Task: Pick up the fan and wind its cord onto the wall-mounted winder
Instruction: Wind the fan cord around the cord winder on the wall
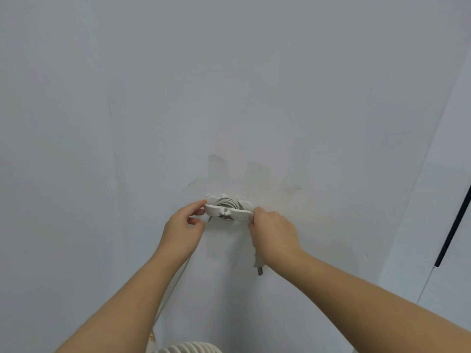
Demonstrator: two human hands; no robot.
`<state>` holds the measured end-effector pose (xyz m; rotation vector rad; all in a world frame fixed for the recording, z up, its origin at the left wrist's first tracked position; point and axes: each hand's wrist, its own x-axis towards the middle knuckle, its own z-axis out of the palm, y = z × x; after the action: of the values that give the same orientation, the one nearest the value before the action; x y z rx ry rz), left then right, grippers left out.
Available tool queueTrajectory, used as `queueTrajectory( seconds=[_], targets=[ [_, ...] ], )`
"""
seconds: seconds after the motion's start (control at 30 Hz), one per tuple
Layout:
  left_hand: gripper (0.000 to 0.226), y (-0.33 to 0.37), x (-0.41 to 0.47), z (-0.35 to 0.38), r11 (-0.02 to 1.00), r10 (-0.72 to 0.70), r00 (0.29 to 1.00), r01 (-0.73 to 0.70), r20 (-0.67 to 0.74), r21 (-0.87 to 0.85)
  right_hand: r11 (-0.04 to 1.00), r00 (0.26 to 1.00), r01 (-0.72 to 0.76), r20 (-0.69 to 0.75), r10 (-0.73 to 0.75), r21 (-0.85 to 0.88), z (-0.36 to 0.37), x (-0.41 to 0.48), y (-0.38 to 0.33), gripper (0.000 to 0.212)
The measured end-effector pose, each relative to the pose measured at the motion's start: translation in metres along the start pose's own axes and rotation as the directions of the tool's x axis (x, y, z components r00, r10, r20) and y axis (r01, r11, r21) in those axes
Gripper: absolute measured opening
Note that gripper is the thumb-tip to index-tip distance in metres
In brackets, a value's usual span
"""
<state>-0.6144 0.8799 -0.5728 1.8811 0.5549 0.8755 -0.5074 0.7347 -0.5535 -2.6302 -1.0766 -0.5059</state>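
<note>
A white winder is fixed to the pale wall, with several turns of white cord coiled behind its front wings. My left hand pinches the winder's left wing tip between thumb and fingers. My right hand grips the right wing tip. The plug dangles below my right hand, its prongs pointing down. A length of cord runs down behind my left forearm toward the fan, whose white ribbed top shows at the bottom edge.
The wall fills the view, with patchy paint around the winder. A wall corner lies at right, where a dark slanted rod leans.
</note>
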Motion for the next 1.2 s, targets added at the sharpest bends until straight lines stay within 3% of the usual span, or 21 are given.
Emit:
queueTrajectory(
  seconds=[0.17,0.27,0.33,0.57,0.7,0.83,0.93,1.2],
  targets=[
    [0.024,0.002,0.000,-0.003,0.973,-0.224,0.974,0.222,-0.041,-0.059,0.959,0.986,-0.159,0.090,0.141,0.235,0.004,-0.003,-0.007,0.017],
    [0.011,0.000,-0.005,-0.005,0.932,-0.361,0.922,0.360,0.141,0.030,0.869,0.961,-0.272,0.169,0.220,0.412,0.008,-0.001,-0.014,0.024],
    [0.014,0.000,-0.008,-0.005,0.916,-0.402,0.883,0.389,0.243,0.101,0.779,0.937,-0.348,0.234,0.261,0.522,0.012,0.002,-0.017,0.024],
    [0.025,0.002,-0.011,-0.002,0.849,-0.527,0.749,0.447,0.403,0.281,0.425,0.853,-0.516,0.398,0.339,0.744,0.017,0.009,-0.023,0.030],
    [0.027,0.001,-0.009,-0.004,0.858,-0.513,0.726,0.458,0.458,0.235,0.340,0.842,-0.527,0.425,0.332,0.779,0.019,0.009,-0.025,0.033],
    [0.020,-0.003,-0.005,-0.005,0.847,-0.531,0.773,0.495,0.347,0.194,0.395,0.872,-0.486,0.404,0.276,0.780,0.018,0.005,-0.023,0.025],
    [0.022,-0.008,0.000,-0.004,0.861,-0.504,0.835,0.505,0.219,0.057,0.578,0.912,-0.411,0.335,0.239,0.706,0.017,-0.002,-0.017,0.022],
    [0.016,-0.012,0.014,-0.003,0.904,-0.399,0.911,0.370,-0.109,-0.214,0.897,0.988,-0.104,-0.063,0.144,0.430,-0.011,-0.009,-0.003,0.017]
  ],
)
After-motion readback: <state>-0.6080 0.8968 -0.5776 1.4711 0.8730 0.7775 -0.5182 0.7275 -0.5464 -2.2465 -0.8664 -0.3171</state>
